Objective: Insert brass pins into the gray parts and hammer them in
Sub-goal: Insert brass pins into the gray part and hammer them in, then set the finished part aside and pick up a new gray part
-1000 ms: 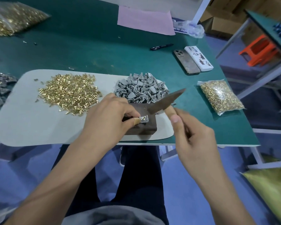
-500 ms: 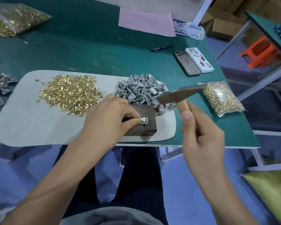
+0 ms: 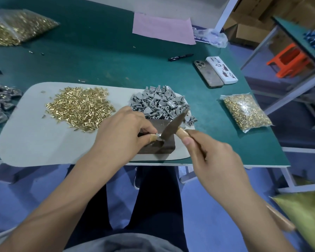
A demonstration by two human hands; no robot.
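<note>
Green-topped table (image 3: 116, 57), blue floor (image 3: 207, 215), orange stool (image 3: 289, 60), cardboard boxes (image 3: 247, 30) behind.

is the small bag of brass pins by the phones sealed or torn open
Cannot tell. The bag lies flat on the table, full of pins, none spilled beside it, but its seal is too small to see.

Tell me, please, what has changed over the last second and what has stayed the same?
The right hand swung the hammer up and to the right, then brought it down onto the gray part on the dark block. The left hand kept pinching that part throughout. Nothing was released; both piles are unchanged.
</note>
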